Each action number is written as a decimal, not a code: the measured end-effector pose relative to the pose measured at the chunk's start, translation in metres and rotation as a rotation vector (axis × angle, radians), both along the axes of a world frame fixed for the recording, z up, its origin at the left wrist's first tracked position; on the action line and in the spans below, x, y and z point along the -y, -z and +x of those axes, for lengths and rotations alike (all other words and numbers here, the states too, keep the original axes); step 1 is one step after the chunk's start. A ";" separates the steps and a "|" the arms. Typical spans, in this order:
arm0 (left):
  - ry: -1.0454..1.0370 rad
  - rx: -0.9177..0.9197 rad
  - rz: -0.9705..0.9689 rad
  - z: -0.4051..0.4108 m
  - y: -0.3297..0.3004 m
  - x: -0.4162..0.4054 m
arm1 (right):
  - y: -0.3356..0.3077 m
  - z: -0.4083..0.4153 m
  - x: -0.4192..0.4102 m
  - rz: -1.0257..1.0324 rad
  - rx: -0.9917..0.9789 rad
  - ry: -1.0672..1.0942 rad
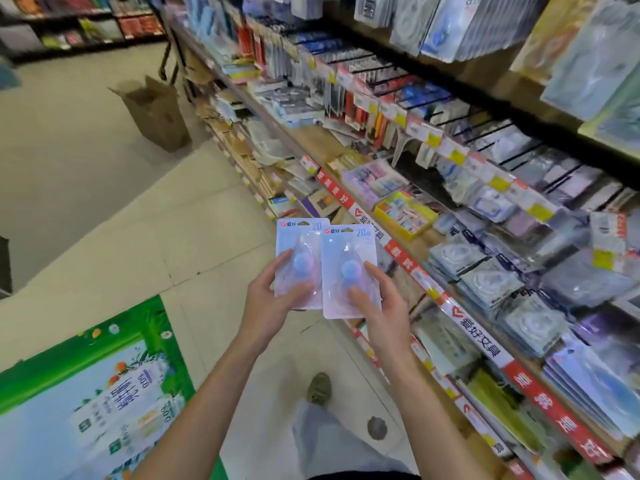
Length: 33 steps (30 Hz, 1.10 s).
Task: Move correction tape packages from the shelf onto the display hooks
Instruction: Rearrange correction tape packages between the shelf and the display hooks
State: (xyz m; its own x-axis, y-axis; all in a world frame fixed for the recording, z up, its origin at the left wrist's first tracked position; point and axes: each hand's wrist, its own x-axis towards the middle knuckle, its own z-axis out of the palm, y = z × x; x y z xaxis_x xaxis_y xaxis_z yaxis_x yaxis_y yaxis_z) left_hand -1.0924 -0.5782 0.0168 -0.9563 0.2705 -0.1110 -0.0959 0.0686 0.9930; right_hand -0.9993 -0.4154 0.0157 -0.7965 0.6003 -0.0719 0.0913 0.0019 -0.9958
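I hold two pale blue blister packs of correction tape side by side in front of the shelf edge. My left hand (268,299) grips the left package (300,247) by its lower edge. My right hand (377,303) grips the right package (348,261), thumb on its front. The right package overlaps the left one slightly. Stacks of similar packages (485,278) lie on the wooden shelf (419,244) to the right. Black display hooks (485,129) with hanging packs and price tags run along the wall above the shelf.
A yellow box of small items (405,213) stands on the shelf just behind the held packages. An open cardboard box (156,112) stands on the tiled floor in the aisle. A green printed carton (86,393) sits at my lower left. My shoe (319,389) shows below.
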 end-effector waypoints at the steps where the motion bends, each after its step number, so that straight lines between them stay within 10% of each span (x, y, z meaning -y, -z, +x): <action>1: 0.003 -0.005 -0.007 -0.015 -0.005 -0.005 | -0.002 -0.016 -0.006 -0.007 -0.014 -0.007; 33: 0.505 -0.229 0.109 -0.391 -0.079 -0.200 | -0.062 -0.314 -0.132 -0.002 -0.148 0.480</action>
